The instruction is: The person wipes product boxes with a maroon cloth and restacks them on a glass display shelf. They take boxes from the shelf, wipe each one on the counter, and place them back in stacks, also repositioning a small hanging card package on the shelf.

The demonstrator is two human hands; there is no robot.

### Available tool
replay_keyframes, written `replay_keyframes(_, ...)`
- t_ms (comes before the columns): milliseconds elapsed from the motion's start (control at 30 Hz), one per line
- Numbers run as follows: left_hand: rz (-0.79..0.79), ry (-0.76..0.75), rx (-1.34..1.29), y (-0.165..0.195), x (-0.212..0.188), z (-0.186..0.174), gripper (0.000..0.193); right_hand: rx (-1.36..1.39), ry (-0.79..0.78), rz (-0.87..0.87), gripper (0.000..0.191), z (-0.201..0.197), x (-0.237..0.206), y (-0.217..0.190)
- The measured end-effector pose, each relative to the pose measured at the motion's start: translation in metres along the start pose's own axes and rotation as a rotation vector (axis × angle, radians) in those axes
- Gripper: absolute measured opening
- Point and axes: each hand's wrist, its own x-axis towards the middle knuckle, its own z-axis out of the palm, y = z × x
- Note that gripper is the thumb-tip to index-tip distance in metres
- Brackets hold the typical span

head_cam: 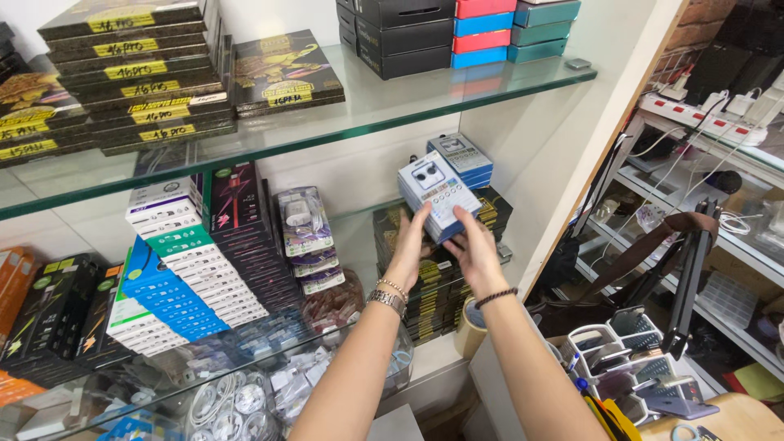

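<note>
Both my hands hold a small stack of white-and-blue boxes [437, 194] up in front of the middle glass shelf. My left hand [410, 255], with a metal watch and bracelet on the wrist, grips the stack's lower left side. My right hand [474, 251], with a dark band on the wrist, supports it from the lower right. Behind the stack, another pile of similar blue boxes [462, 158] rests on black-and-yellow boxes [433, 282].
Top glass shelf [425, 106] carries flat black-and-yellow boxes [139, 73] and coloured boxes [498, 33]. Left of my hands lean white, green and blue packs [184, 269] and bagged chargers [304, 233]. A tape roll [471, 327], cables below, and a desk organiser [621, 351] at right.
</note>
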Motion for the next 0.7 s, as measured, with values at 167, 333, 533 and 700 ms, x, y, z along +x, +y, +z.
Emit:
replay_keyframes(167, 0.094, -0.085, 0.884, -0.032, 0.002, -0.003, 0.109, 0.007, 0.090, 0.059, 0.069, -0.004, 0.076, -0.071)
replay_keyframes(333, -0.267, -0.254, 1.336, -0.064, -0.012, -0.033, 0.094, 0.017, 0.189, 0.168, 0.081, 0.007, 0.117, -0.097)
replay_keyframes(533, -0.165, -0.346, 1.362, -0.068, 0.002, -0.045, 0.086, 0.207, 0.234, -0.011, 0.067, 0.010, 0.117, -0.079)
replay_keyframes(700, -0.130, -0.357, 1.363, -0.066, 0.004, -0.046, 0.082, -0.173, 0.328, -0.642, 0.020, 0.027, 0.096, -0.024)
